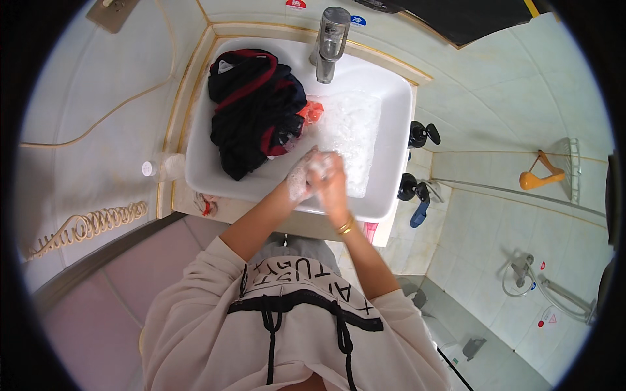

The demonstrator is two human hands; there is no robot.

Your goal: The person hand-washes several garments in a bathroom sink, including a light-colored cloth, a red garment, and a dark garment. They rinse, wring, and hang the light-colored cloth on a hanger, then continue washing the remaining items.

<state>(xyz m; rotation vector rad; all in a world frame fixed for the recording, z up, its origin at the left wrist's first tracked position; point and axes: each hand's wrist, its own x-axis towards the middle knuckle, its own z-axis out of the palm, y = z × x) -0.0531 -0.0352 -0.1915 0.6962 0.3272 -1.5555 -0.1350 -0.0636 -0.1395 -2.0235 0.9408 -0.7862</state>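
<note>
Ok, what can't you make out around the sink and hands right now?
Head view: whether the left hand and right hand hold anything between them; blur and foam hide it.
Head view: the sink bottom beneath the white foam.
Head view: what the orange-red item is; dark cloth and foam partly cover it.
Head view: the dark shape up top, cut off by the picture's edge.

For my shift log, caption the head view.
Soapy hands meet over a sink of suds and dark cloth.
</note>
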